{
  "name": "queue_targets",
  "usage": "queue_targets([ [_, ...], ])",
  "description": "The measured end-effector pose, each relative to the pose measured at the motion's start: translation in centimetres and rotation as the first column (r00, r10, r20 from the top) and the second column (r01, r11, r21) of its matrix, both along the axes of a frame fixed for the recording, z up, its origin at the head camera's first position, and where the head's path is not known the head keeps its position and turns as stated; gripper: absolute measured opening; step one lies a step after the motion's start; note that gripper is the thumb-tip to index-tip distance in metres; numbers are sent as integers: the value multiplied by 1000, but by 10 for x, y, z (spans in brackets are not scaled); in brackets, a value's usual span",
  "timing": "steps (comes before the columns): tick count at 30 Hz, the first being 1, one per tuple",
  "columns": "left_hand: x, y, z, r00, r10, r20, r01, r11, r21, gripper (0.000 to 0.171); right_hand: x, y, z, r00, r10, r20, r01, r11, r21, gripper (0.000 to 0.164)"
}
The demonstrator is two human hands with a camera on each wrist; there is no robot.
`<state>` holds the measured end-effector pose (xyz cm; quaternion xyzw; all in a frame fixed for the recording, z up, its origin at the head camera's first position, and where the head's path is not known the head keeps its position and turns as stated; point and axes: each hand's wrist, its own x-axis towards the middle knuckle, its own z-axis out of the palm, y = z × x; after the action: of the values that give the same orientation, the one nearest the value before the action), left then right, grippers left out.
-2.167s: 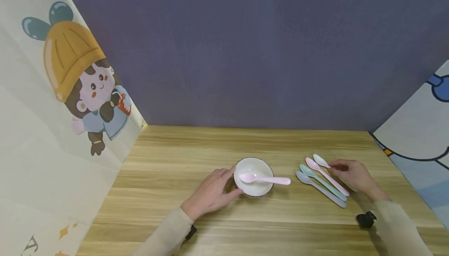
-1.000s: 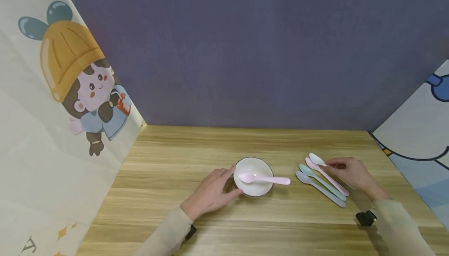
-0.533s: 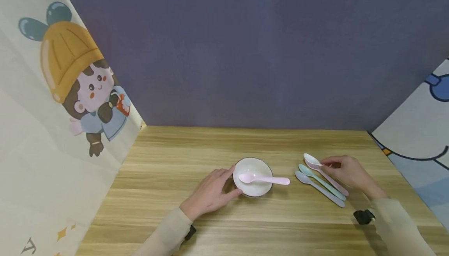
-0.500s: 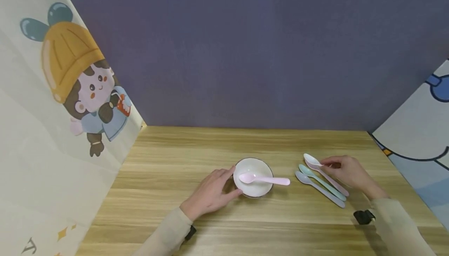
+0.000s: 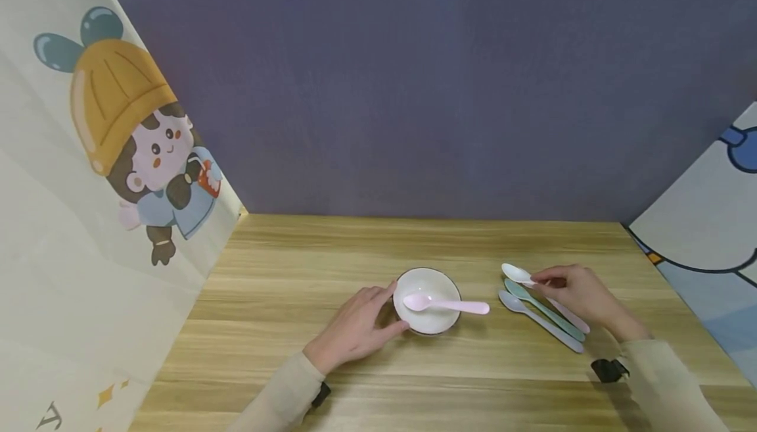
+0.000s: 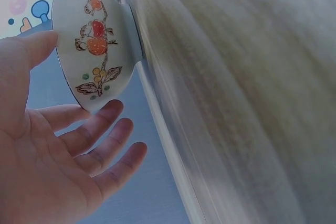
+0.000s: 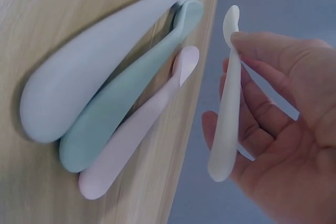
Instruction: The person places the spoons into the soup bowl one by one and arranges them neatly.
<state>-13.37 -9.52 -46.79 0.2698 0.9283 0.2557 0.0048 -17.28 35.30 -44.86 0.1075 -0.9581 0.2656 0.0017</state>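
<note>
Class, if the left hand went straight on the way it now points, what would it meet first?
The white bowl, most likely at once: the left hand appears to be touching its near rim.

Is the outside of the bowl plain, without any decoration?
No, in the left wrist view the bowl bears a picture of leaves and red and orange fruit.
</note>
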Motion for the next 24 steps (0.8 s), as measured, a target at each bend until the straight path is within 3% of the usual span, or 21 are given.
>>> queue_targets([
  [11,-1,0,-1,1000,6,14,-6,1000,6,84,3,-10,2,1000,27,-6,-27,999,-21,19],
  [24,-1,-1,-1,1000,4,10,-4,1000,2,84,4,-21,18,998,65,-1,-65,998,-21,21],
])
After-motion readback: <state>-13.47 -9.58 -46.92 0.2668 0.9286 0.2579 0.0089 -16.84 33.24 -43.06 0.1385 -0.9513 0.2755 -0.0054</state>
